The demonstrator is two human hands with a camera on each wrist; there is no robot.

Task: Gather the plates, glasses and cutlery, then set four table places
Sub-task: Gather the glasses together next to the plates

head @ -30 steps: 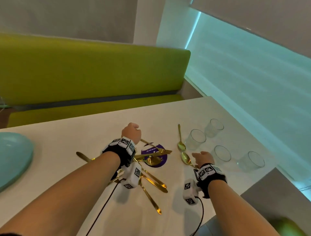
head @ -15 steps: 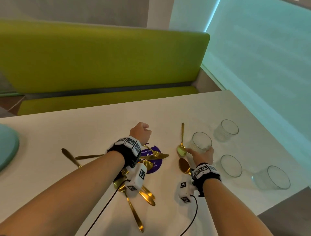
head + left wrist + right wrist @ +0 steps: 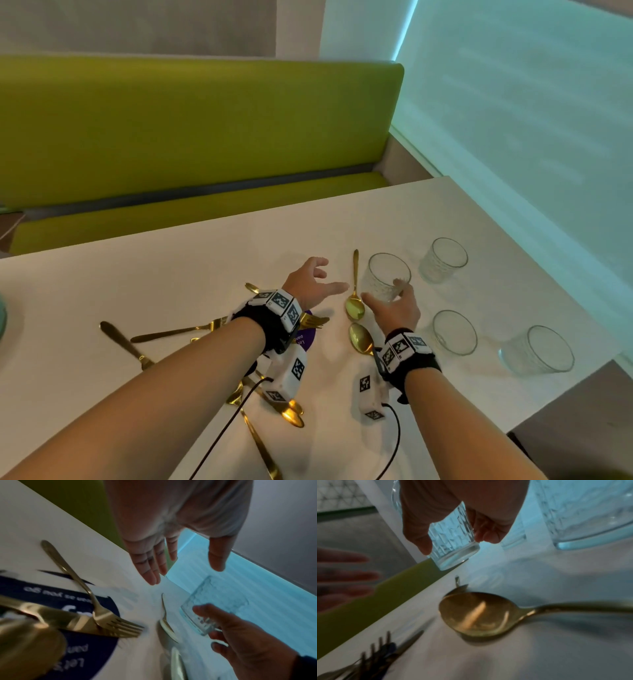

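Note:
My right hand (image 3: 390,301) grips a clear ribbed glass (image 3: 387,277) by its lower wall, thumb on one side and fingers on the other; the right wrist view shows the same glass (image 3: 453,536) lifted off the white table (image 3: 171,274). My left hand (image 3: 315,284) hovers open, fingers spread, just left of that glass and holds nothing. Two gold spoons (image 3: 354,305) lie between the hands. Gold forks and knives (image 3: 205,330) lie in a loose pile under my left forearm. Three more glasses (image 3: 445,258) stand to the right.
A purple round sticker (image 3: 306,337) is on the table under a fork (image 3: 96,601). The rim of a teal plate (image 3: 1,318) shows at the far left. A green bench (image 3: 191,130) runs behind the table. The table's right edge lies close to the rightmost glass (image 3: 544,349).
My left hand went from a fist to open, spread fingers and moved right toward the glass. My right hand reached forward from the spoons, closed round the glass and lifted it.

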